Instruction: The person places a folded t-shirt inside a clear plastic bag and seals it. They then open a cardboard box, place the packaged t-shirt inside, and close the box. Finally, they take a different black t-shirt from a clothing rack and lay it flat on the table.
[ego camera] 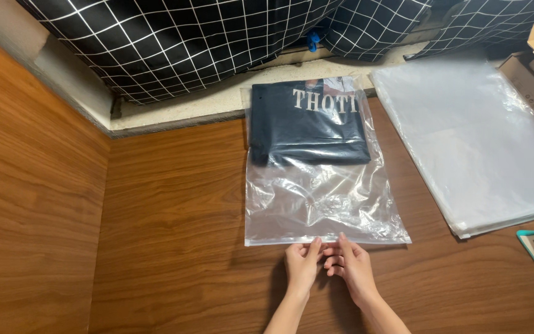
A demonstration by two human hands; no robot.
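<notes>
The folded dark garment (pixel 309 124) already sits deep in the clear bag (pixel 322 198) toward 12 o'clock; your left hand (pixel 301 266) and right hand (pixel 352 267) pinch its open edge at 6 o'clock, unsealed as yet

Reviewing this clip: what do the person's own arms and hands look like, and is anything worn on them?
Both forearms enter from the bottom edge and are bare as far as the frame shows: no sleeves or gloves in view. The left hand and right hand show no rings, watch or bracelet that can be made out. Fingernails look short and unpainted, though they are small in this view.
</notes>
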